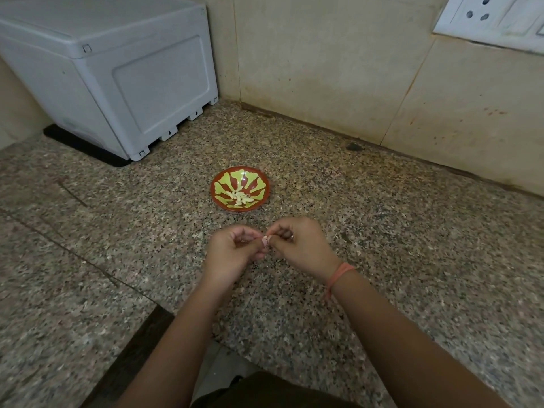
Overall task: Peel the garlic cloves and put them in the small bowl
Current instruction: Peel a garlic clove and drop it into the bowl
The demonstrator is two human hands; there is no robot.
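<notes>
- small bowl [263,184] — several peeled cloves already in
- left hand [232,251] and right hand [300,245] pinch one garlic clove [265,239], near of bowl — peel looks unfinished

Grey plastic appliance [117,75] on a black mat [88,150], speckled granite counter [382,231], white wall socket [494,19]

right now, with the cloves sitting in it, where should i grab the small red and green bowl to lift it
Take the small bowl by its near rim, from your side and above, pinching the lip against the flared wall beneath. It sits upright and shallow, with the peeled cloves in the middle, so a rim pinch should stay clear of them.
</notes>
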